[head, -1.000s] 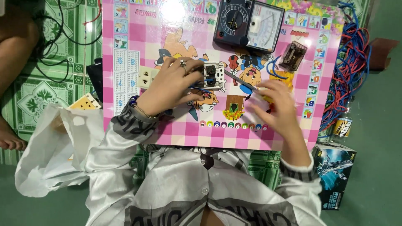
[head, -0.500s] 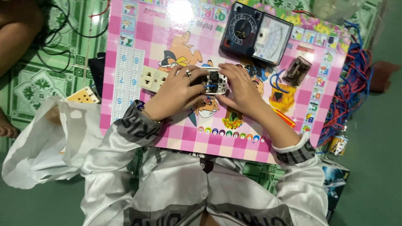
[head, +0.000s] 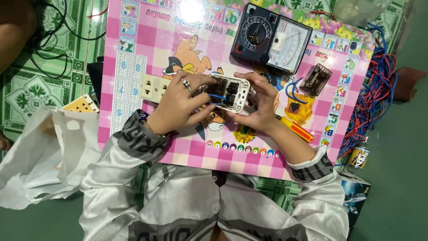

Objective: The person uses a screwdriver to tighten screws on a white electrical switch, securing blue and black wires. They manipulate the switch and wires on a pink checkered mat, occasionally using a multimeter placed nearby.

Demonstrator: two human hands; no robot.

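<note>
Two hands meet over the middle of the pink checked board (head: 133,53), and you hold one thing between them: a white switch plate (head: 229,93) turned back side up, its dark modules and a short blue wire showing. Your left hand (head: 180,105), a ring on one finger, wraps the plate's left end with the fingers curled over the top edge. Your right hand (head: 261,107) closes on the right end, thumb underneath, fingertips on the rim. The plate sits raised just above the board, roughly centred between your wrists.

Just left of your left hand a cream socket (head: 151,87) lies flat on the board. Beyond your right hand sit a yellow and red screwdriver (head: 296,128), partly hidden by your right wrist, a loose blue wire (head: 292,87) and a small clear-cased part (head: 316,79). Farther up, a black meter (head: 270,38) with a white dial lies tilted near the top edge.

Off the board's right edge a tangle of red and blue wires (head: 372,102) spills onto the floor. A white plastic bag (head: 40,160) lies at your left elbow. Green patterned floor tiles (head: 26,89) show on the left, with thin black cable (head: 49,44) across them.
</note>
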